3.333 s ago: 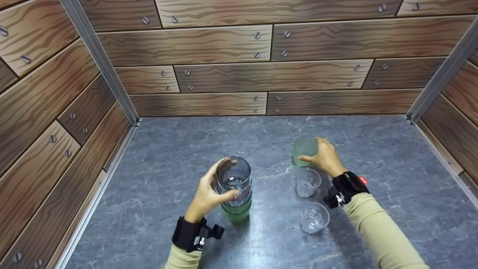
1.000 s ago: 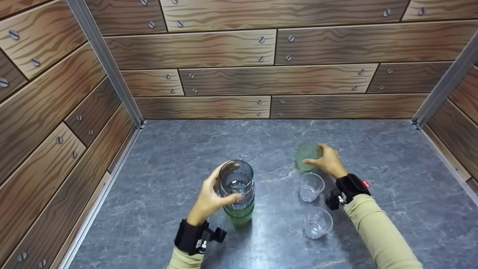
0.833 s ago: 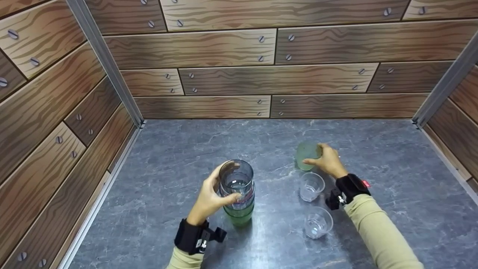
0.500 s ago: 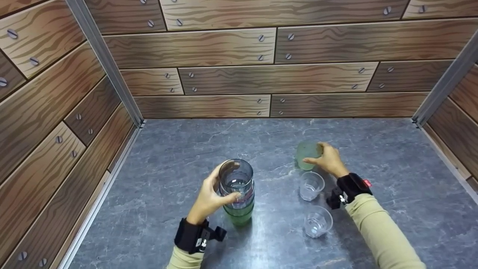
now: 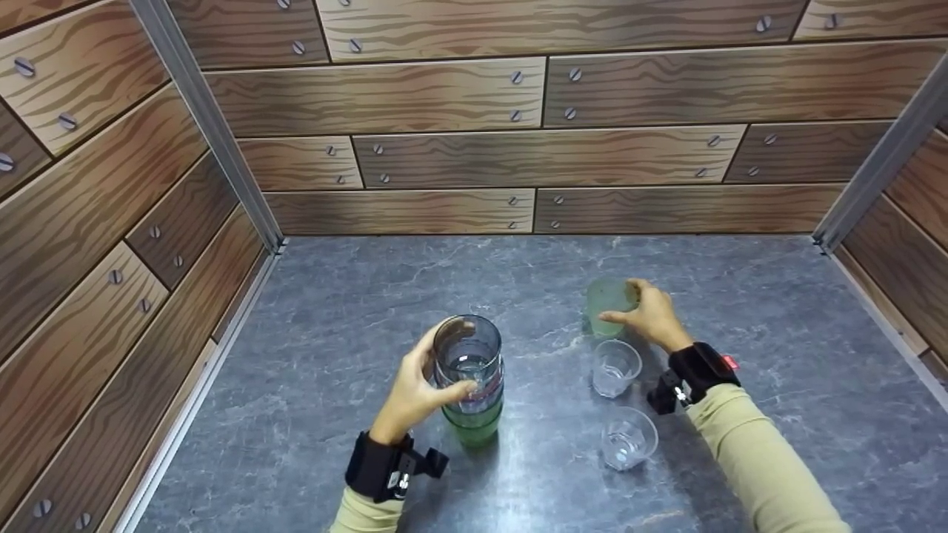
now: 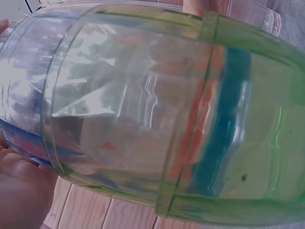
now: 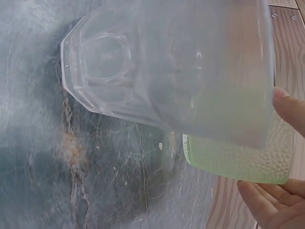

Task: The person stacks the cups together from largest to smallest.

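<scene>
In the head view my left hand (image 5: 411, 389) grips a tall stack of nested cups (image 5: 474, 422), thumb and fingers around its upper part. The top cup is clear and smoky; the lower ones are green. The left wrist view shows the stack (image 6: 128, 105) close up, with orange and blue bands seen through the plastic. My right hand (image 5: 652, 314) holds a pale green cup (image 5: 607, 302) between thumb and fingers. Its dimpled side (image 7: 238, 160) shows in the right wrist view, partly behind a clear cup (image 7: 162, 67). Whether the green cup touches the table cannot be told.
Two clear cups stand on the table to the right of the stack: one (image 5: 615, 370) just in front of the green cup, the other (image 5: 628, 440) nearer me. Grey marbled tabletop (image 5: 370, 281) lies around them. Wood-patterned panels (image 5: 400, 211) wall the back and sides.
The whole head view has shifted slightly since the oldest frame. Both hands keep their holds, and the cups stand in much the same places.
</scene>
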`<state>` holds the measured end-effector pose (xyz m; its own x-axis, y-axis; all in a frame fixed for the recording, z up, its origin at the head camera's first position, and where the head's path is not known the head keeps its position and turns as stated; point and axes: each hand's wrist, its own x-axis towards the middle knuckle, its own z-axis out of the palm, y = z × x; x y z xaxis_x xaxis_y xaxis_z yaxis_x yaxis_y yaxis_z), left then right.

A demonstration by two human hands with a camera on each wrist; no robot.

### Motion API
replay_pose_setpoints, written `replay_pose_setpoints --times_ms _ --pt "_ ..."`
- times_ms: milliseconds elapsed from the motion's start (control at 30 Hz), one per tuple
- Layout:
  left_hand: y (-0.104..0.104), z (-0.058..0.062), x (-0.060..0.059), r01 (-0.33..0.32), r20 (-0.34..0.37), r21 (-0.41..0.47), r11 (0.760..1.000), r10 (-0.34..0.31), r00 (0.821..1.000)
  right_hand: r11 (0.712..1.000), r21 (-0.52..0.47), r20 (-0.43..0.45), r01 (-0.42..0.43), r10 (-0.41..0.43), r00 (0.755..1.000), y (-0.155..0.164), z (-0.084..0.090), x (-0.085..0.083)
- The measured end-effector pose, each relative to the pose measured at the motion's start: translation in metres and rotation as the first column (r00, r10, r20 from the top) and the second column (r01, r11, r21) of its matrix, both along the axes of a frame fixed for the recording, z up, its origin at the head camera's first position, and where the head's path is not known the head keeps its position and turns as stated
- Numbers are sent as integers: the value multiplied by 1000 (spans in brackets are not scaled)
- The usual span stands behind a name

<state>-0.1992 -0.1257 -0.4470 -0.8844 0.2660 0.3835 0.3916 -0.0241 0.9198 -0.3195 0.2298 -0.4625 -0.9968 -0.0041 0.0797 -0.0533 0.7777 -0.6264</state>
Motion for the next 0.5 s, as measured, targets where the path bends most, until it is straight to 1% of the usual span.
replay_pose_setpoints --times_ms 167,500 --pt "0 0 0 -5 -8 -7 1000 5 1000 1000 -11 -2 -10 10 1000 -1 4 3" --pt "0 2 2 -29 20 -20 999 30 999 999 -35 21 -20 20 1000 -5 10 6"
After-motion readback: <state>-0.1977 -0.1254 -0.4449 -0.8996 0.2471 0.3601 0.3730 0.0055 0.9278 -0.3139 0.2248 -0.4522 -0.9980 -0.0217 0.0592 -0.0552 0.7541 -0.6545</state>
